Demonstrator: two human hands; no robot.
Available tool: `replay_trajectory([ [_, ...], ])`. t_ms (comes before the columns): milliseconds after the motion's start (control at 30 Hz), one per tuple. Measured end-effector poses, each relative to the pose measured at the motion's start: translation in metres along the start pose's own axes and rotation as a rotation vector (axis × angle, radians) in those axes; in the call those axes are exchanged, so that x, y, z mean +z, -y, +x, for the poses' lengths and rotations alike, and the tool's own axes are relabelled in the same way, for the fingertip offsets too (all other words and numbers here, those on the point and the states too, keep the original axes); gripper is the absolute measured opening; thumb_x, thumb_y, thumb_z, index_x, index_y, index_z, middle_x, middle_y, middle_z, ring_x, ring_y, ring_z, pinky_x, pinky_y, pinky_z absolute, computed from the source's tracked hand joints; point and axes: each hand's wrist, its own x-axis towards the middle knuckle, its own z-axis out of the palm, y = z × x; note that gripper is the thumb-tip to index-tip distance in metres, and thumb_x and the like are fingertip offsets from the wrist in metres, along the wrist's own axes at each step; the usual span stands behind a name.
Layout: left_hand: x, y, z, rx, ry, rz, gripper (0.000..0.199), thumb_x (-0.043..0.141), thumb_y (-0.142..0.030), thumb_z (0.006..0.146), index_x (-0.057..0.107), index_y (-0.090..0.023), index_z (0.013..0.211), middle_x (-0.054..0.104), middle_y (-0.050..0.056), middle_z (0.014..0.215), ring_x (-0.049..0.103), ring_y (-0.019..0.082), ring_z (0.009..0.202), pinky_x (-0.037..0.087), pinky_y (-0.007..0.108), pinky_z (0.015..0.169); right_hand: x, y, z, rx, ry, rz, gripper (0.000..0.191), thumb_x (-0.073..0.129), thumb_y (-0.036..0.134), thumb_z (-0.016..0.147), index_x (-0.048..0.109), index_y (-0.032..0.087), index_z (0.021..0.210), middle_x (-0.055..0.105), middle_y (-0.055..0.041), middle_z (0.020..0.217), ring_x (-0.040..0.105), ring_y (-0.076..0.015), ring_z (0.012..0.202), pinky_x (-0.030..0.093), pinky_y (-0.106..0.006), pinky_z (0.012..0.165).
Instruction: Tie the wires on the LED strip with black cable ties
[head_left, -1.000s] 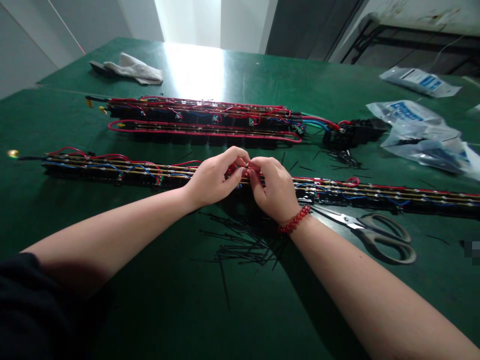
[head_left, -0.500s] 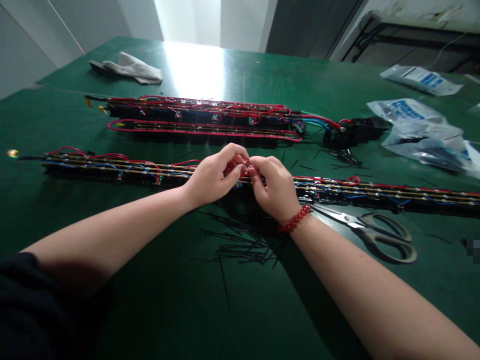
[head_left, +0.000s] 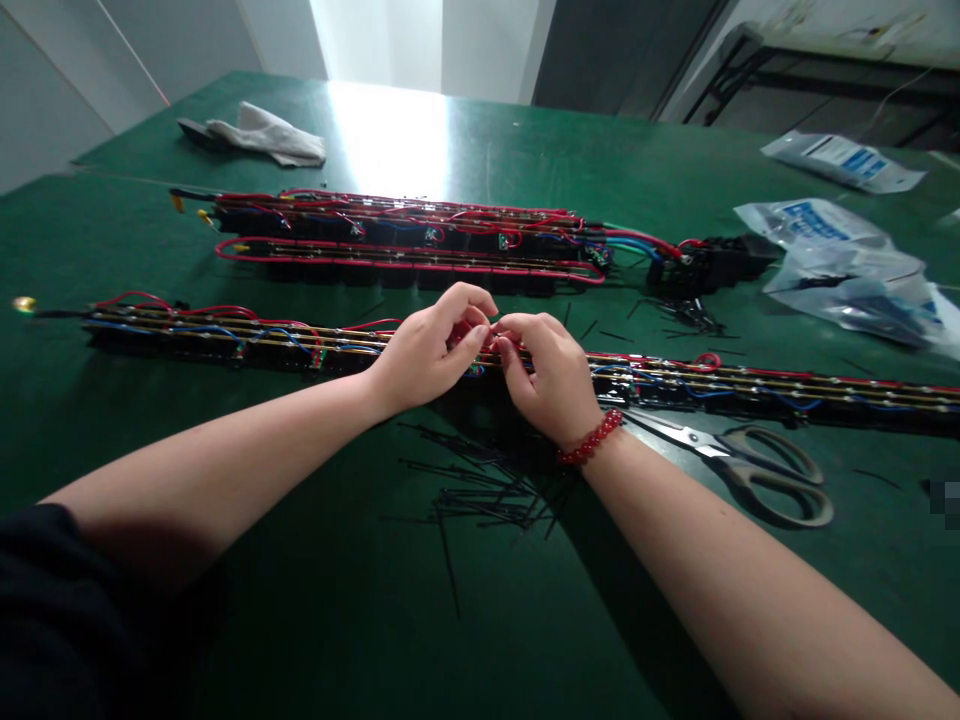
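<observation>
Across the table lies a long black strip assembly (head_left: 352, 342) with brass-coloured rods, red and blue wires and small green boards. Over its middle, my left hand (head_left: 435, 345) and my right hand (head_left: 551, 370) meet, thumbs and forefingers pinched close together. A bit of red wire and a thin dark strand show at the fingertips; what exactly each hand pinches is too small to make out. Below the hands lies a loose pile of thin black cable ties (head_left: 487, 500). Scissors (head_left: 720, 450) with dark handles rest right of my right wrist, their blades toward it.
Behind lies a shorter wired assembly (head_left: 397, 225) with thick cables leading to a black connector (head_left: 727, 262). Clear plastic bags (head_left: 847, 260) lie at the right, a whitish cloth (head_left: 270, 137) at the back left. Short black offcuts (head_left: 686, 315) are scattered near the connector.
The fingertips have shifted very slightly, and a dark strand now shows above them. Both hands stay over the same spot; the things on the table have not moved.
</observation>
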Motion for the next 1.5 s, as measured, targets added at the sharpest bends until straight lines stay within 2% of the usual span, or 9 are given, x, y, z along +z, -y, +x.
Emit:
replay_trajectory([
  [533,-0.0003,-0.0017,0.0003,-0.033,0.014,-0.04,0.015,0.048,-0.02,0.095,0.05,-0.019,0.11,0.066,0.0,0.089,0.067,0.01,0.082,0.053,0.021,0.068,0.0002,-0.0015,0.0005,-0.018,-0.022,0.009,0.024,0.047,0.017,0.093,0.064,0.021,0.109,0.072,-0.0072,0.094,0.063,-0.0223,0.089,0.054,-0.038,0.078],
  [1033,0.0001,-0.0021,-0.0002,0.003,0.042,0.007,0.013,0.049,-0.019,0.094,0.054,-0.017,0.107,0.067,0.003,0.094,0.066,0.01,0.08,0.051,0.021,0.067,0.0004,0.0002,0.0,-0.007,-0.023,-0.016,0.014,0.049,0.02,0.094,0.06,0.022,0.102,0.068,-0.0068,0.089,0.062,-0.0215,0.085,0.051,-0.036,0.075],
  [1300,0.0003,-0.0016,-0.0006,-0.03,0.078,0.024,0.015,0.049,-0.02,0.093,0.054,-0.018,0.107,0.067,0.001,0.091,0.066,0.011,0.08,0.05,0.023,0.069,0.0024,-0.0011,-0.0003,-0.015,-0.028,-0.016,0.012,0.048,0.019,0.093,0.057,0.022,0.1,0.066,-0.0063,0.087,0.062,-0.0223,0.084,0.051,-0.036,0.074],
  [1500,-0.001,-0.0026,-0.0004,-0.04,0.095,0.074,0.012,0.05,-0.019,0.092,0.054,-0.018,0.103,0.065,0.0,0.086,0.062,0.01,0.073,0.047,0.024,0.067,0.0019,-0.0013,0.0008,-0.058,-0.025,-0.05,0.009,0.049,0.017,0.092,0.057,0.022,0.093,0.066,-0.0061,0.084,0.059,-0.0222,0.083,0.049,-0.035,0.073],
])
